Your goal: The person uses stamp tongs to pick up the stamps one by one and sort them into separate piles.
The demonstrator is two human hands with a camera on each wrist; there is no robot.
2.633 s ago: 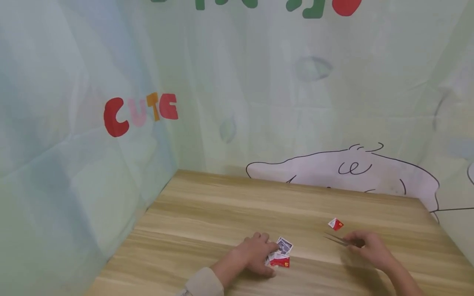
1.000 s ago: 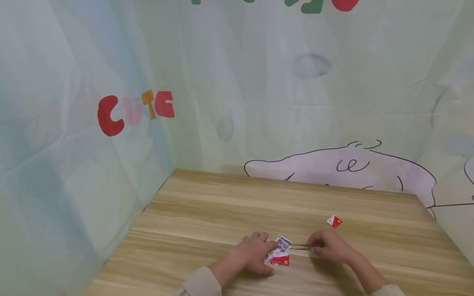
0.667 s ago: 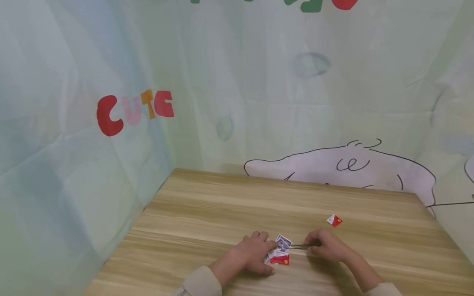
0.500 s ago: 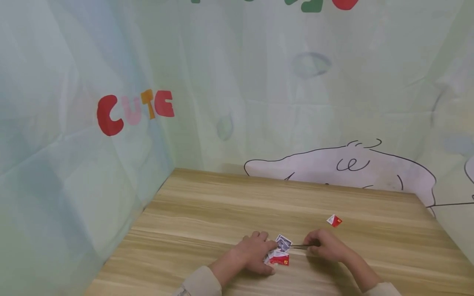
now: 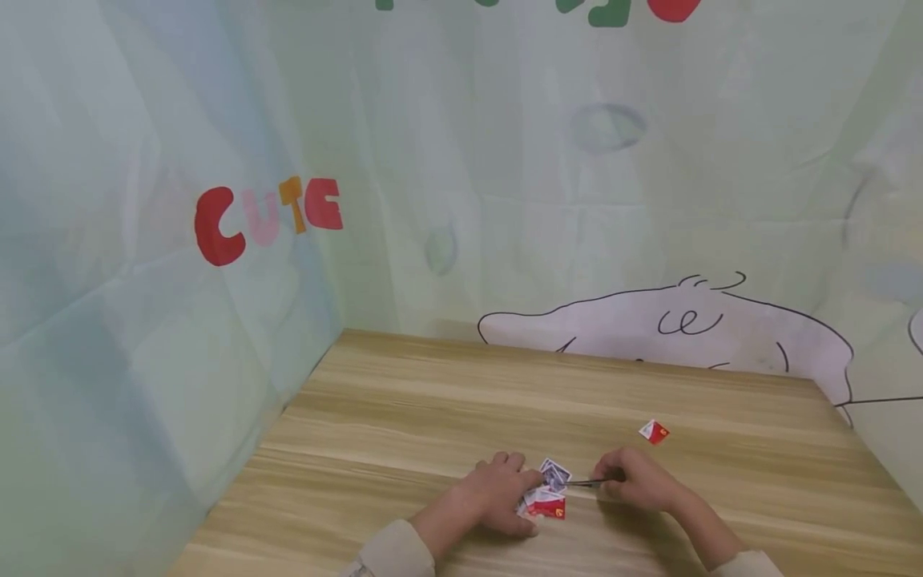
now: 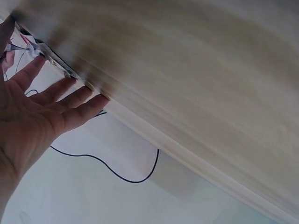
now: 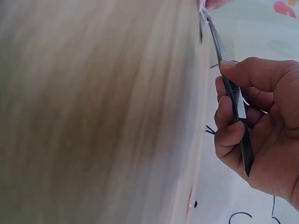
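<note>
A small cluster of stamp-like paper pieces lies on the table beside and partly under my left hand (image 5: 500,490). Its fingers are spread and rest on the pieces, as the left wrist view also shows. My right hand (image 5: 638,478) pinches a pair of metal tweezers (image 7: 225,56) between thumb and fingers. The tweezers' tips point left and meet a bluish picture piece (image 5: 551,468) at the edge of the cluster. Below it shows a red piece (image 5: 551,508). How many pieces lie under the left hand is hidden.
A single red-and-white piece (image 5: 654,432) lies apart, farther back on the right of the wood-grain table (image 5: 404,401). A printed cloth wall (image 5: 461,176) stands behind the table and along its left side.
My right hand has moved left with the tweezers, from near the lone piece to the bluish piece. The tweezers' arms have come together. The left hand has stayed in place.
</note>
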